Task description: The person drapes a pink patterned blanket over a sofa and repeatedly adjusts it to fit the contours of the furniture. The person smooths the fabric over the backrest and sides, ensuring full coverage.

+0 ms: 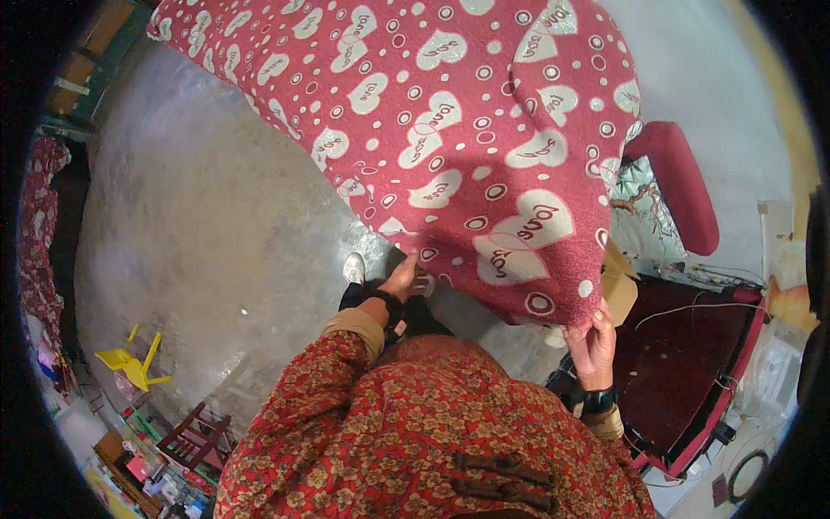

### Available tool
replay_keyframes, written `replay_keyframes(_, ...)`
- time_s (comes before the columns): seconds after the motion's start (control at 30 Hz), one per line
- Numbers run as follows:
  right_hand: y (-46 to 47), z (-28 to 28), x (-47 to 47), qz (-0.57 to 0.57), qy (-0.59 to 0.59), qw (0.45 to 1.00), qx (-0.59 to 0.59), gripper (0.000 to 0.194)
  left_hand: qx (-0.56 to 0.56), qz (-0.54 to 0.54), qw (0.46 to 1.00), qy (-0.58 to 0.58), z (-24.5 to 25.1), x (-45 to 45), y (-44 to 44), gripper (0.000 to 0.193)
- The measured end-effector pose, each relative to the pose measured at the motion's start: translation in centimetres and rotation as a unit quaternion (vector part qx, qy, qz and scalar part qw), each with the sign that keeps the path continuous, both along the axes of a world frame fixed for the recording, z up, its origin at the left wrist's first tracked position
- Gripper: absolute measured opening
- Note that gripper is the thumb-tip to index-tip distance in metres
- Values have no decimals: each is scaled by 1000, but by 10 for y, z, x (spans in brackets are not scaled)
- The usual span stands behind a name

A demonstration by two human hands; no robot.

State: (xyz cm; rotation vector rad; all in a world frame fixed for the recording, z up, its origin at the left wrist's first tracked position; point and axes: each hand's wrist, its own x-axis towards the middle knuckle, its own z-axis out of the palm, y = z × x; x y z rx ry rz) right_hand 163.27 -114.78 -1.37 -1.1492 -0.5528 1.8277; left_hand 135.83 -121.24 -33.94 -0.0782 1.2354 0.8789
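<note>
A large pinkish-red cloth (389, 139) with white printed hearts and small circles spreads out in front of me, over what looks like a sofa or long seat. My left hand (403, 280) grips the cloth's near edge at its lower left, its fingers partly hidden by the fabric. At the lower right corner, my right hand (593, 344) pinches the cloth between thumb and fingers. Between the two hands the edge hangs above the floor, with a shadow across the fabric.
A cardboard box (619, 292) and a red padded armrest (681, 188) lie to the right. Beside me stands a low dark-red table (674, 370) with a white cable (687, 306) across it. On the concrete floor (194, 214) at left, a small yellow chair (135, 363) lies near a wooden stool (198, 438).
</note>
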Motion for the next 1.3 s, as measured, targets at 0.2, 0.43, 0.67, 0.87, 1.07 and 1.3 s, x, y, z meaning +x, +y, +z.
replay_keyframes(0.2, 5, -8, 9, -18, 20, 1000, 6, 39, 19, 190, 980, -50, 21, 12, 23, 32)
replay_keyframes(0.43, 11, -59, 18, -160, -34, 978, -129, 9, 158, 289, 938, -110, 136, -80, 20, 25)
replay_keyframes(0.67, 110, -84, 21, -195, -56, 979, -3, 6, 366, 179, 913, -10, 192, -115, 139, 26)
replay_keyframes(0.87, 130, -143, 18, -195, -95, 976, -27, 11, 237, -164, 930, 229, 122, -66, 106, 52)
replay_keyframes(1.07, 119, -156, 25, -81, -61, 995, 4, 17, 398, -347, 660, 535, 110, 4, 106, 73)
replay_keyframes(1.3, 71, -151, 43, -102, -88, 982, -135, 39, 481, -388, 515, 594, 159, 13, 124, 13)
